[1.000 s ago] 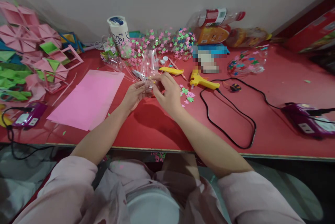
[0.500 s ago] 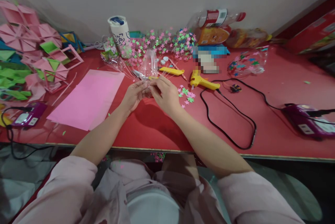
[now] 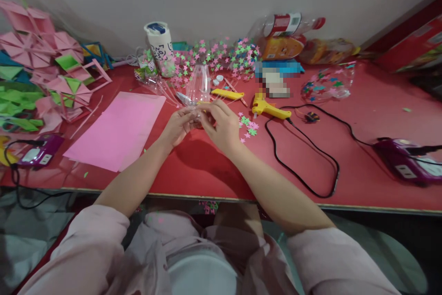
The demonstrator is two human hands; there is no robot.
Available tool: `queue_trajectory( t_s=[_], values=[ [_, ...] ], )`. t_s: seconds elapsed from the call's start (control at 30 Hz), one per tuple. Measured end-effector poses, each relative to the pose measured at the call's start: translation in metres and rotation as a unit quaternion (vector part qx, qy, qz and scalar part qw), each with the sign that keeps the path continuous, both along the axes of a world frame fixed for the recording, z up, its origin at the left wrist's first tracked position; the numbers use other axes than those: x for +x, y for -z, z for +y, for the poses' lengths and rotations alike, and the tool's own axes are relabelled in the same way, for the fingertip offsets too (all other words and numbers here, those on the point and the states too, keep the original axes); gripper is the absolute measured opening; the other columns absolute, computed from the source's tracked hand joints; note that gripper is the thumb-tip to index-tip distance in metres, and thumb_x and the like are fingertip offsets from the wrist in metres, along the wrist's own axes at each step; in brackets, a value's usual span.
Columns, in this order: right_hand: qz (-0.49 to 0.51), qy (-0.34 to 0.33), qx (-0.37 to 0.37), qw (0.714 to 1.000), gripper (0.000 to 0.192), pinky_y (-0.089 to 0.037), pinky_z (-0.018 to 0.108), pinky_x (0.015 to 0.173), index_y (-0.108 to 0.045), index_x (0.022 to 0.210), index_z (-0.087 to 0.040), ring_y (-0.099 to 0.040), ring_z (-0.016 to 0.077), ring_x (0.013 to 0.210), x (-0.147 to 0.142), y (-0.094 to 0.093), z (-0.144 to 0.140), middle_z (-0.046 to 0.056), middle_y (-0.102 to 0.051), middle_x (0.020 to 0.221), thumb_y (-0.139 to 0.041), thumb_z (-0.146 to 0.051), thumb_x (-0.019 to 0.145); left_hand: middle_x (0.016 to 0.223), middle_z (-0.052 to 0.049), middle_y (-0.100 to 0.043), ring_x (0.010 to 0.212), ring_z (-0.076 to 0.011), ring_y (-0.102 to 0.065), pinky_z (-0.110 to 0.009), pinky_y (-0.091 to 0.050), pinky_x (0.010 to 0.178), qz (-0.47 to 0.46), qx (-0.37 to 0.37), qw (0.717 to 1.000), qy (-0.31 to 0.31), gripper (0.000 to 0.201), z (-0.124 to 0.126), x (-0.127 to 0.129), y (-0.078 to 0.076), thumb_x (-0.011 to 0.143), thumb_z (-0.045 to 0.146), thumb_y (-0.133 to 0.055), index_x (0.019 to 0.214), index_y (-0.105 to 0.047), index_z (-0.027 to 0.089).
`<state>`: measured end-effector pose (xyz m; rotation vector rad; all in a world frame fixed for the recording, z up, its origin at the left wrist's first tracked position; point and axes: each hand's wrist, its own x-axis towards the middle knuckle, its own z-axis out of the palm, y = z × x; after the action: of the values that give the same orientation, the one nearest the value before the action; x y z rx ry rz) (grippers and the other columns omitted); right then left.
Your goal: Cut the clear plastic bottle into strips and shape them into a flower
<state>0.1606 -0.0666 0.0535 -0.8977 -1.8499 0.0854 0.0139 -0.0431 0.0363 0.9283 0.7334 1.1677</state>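
Observation:
My left hand [image 3: 177, 125] and my right hand [image 3: 221, 122] meet above the red table, fingers closed around a clear plastic piece [image 3: 196, 110]. Thin transparent strips fan out around it, and my fingers cover most of its body. My right thumb and forefinger pinch at its edge, while the left fingers support it from the other side. Just behind stands a ribbed clear plastic bottle part [image 3: 199, 82]; whether it joins the held piece I cannot tell. A yellow-handled cutter [image 3: 227, 94] lies beyond my right hand. Pink and green paper stars [image 3: 249, 125] are scattered to its right.
A yellow glue gun [image 3: 271, 108] with a looping black cord lies right, near a purple power strip [image 3: 407, 159]. Pink paper sheets [image 3: 115, 131] lie left, beside folded paper shapes [image 3: 31, 46]. A white cup [image 3: 159, 49] and plastic bottles [image 3: 285, 24] line the wall.
The view has shifted slightly. My right fingers have moved a little at the plastic piece; both hands keep hold of it in nearly the same place.

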Motion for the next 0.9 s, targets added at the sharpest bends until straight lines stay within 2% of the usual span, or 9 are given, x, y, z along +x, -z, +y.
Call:
queue_trajectory(
  t_s=[0.17,0.53,0.67,0.9],
  values=[
    [0.021,0.047,-0.024,0.998,0.019,-0.05,0.029,0.069,-0.066,0.098,-0.021,-0.062,0.0169,0.079,0.0023,-0.0021,0.0011,0.005,-0.066,0.091,-0.049,-0.016,0.093,0.078,-0.004,-0.074,0.072,-0.0132,-0.07,-0.023,-0.054,0.067,0.001,0.002,1.0,0.01,0.03,-0.0017,0.0,-0.0029,0.067,0.032,-0.082,0.088,-0.071,0.014],
    [0.017,0.069,-0.056,0.996,0.017,-0.05,0.029,0.069,-0.066,0.098,-0.02,-0.062,0.0168,0.077,-0.0001,-0.0018,0.0015,0.006,-0.067,0.093,-0.051,-0.017,0.091,0.076,-0.003,-0.073,0.069,-0.0127,-0.069,-0.022,-0.053,0.063,0.03,0.011,0.999,0.003,0.03,-0.0027,0.0011,-0.004,0.066,0.033,-0.083,0.087,-0.071,0.015],
    [0.021,0.058,-0.052,0.997,0.017,-0.051,0.03,0.07,-0.065,0.099,-0.021,-0.062,0.0169,0.077,-0.0001,-0.0024,0.0007,0.005,-0.067,0.092,-0.051,-0.017,0.091,0.077,-0.003,-0.072,0.07,-0.0127,-0.069,-0.022,-0.052,0.064,0.038,0.002,0.999,0.004,0.029,-0.0031,0.0011,-0.0063,0.068,0.031,-0.081,0.089,-0.069,0.014],
    [0.01,0.045,-0.052,0.998,0.019,-0.051,0.03,0.072,-0.065,0.101,-0.021,-0.063,0.0169,0.079,0.0002,-0.0026,-0.0004,0.005,-0.067,0.094,-0.049,-0.017,0.092,0.067,0.0,-0.067,0.059,-0.0096,-0.063,-0.022,-0.052,0.06,0.016,-0.032,0.999,-0.003,0.017,-0.004,0.0021,-0.0052,0.072,0.026,-0.076,0.081,-0.068,0.014]
  ],
)
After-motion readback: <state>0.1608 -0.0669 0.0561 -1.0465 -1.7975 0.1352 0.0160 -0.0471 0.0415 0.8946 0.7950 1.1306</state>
